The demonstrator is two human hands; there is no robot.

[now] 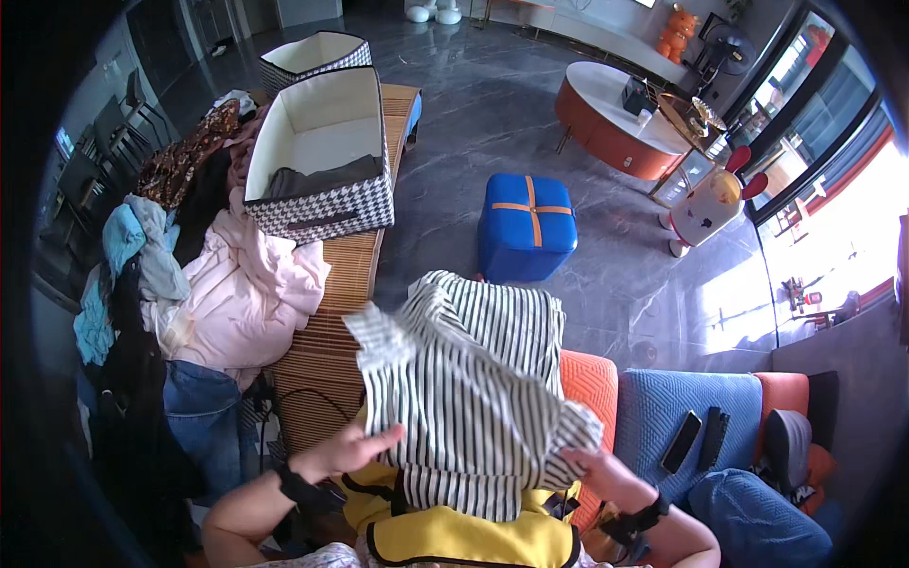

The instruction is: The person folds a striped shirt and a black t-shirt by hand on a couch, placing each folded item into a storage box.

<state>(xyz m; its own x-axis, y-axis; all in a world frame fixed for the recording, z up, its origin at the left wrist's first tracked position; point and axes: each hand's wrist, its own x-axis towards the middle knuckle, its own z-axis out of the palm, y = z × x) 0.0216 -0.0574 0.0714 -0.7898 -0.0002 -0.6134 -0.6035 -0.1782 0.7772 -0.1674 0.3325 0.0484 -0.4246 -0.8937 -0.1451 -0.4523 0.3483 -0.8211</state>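
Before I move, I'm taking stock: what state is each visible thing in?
Striped garment: creased, held by left hand and right hand
Near bin: open, dark cloth inside
Far bin: open
Pink garment: crumpled
Blue stool: upright
Phone: lying, screen looks dark
Fan: standing, on or off unclear

No words, labels, numbers or signs can be read; a small pale marking (803, 494) near the couch's (663, 393) right end is too tiny to decipher.

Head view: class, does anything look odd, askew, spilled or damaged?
Yes, the jumbled heap of multicoloured clothing on the left: its pieces lie tangled beside a black-and-white houndstooth fabric box holding dark grey cloth. The held black-and-white striped garment is bunched unevenly. No spill or damage shows.
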